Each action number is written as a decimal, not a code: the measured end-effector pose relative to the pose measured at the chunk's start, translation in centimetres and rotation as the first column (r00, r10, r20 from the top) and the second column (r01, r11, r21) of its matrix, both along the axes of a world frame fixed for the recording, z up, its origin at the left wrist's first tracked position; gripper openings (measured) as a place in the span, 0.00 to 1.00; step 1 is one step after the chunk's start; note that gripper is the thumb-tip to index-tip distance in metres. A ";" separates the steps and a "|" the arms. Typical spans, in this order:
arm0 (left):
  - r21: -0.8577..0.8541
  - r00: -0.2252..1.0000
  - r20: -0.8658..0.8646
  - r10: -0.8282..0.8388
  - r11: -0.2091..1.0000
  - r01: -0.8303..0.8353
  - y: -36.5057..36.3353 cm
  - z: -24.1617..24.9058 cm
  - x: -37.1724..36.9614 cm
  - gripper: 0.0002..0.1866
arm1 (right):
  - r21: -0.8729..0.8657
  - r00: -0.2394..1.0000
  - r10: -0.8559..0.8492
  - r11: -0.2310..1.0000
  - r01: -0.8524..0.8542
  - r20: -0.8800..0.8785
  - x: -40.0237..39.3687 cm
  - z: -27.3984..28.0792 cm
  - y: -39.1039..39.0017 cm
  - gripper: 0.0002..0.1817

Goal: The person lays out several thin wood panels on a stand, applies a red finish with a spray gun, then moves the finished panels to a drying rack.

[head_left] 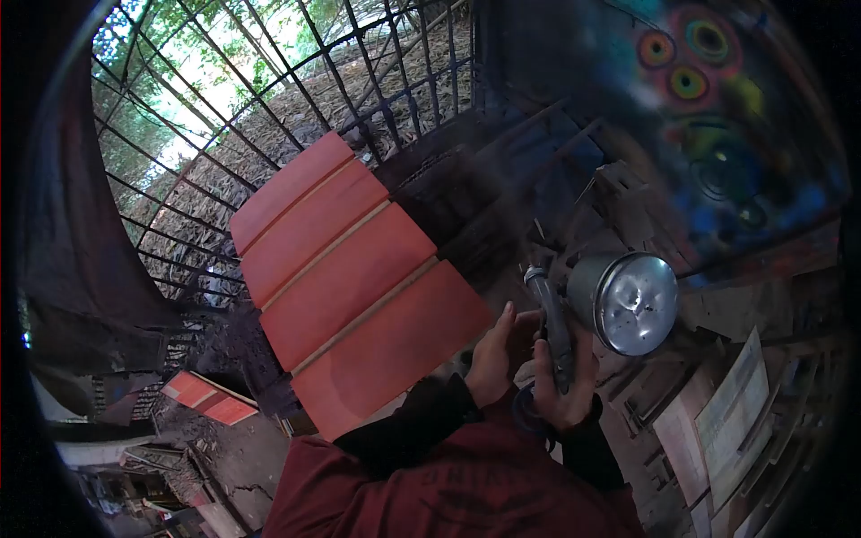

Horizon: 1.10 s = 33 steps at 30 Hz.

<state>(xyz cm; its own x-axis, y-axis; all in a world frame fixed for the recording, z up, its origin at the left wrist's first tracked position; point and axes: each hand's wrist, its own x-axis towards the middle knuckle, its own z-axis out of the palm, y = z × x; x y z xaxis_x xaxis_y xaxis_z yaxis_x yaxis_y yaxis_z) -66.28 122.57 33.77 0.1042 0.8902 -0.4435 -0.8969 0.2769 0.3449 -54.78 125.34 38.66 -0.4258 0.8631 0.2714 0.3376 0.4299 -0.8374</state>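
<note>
My right hand [574,381] is wrapped round the dark handle of a spray gun [558,327], which has a dented, shiny metal cup [635,303] on its right side. Close beside the gun is my left hand [491,363], thumb raised and apart from the fingers, whose tips are partly hidden near the gun. Left of both hands, a large red panel [359,260] of several wide slats with tan grooves between them stands tilted. Its lower right corner comes close to my left thumb, and my left sleeve overlaps its bottom edge.
A barred metal grille [269,99] runs behind the panel, with leaf litter beyond. A smaller red panel [211,397] lies at lower left. Pale boards [731,417] lean at right, below a paint-stained dark sheet [717,161]. Dark cloth [76,269] hangs at far left.
</note>
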 end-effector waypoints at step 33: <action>0.505 0.737 -0.670 0.085 0.780 0.369 -5.8 0.9 -3.2 0.10 | -0.422 0.955 -0.069 0.904 -0.062 -0.288 -6.1 6.0 -1.0 0.10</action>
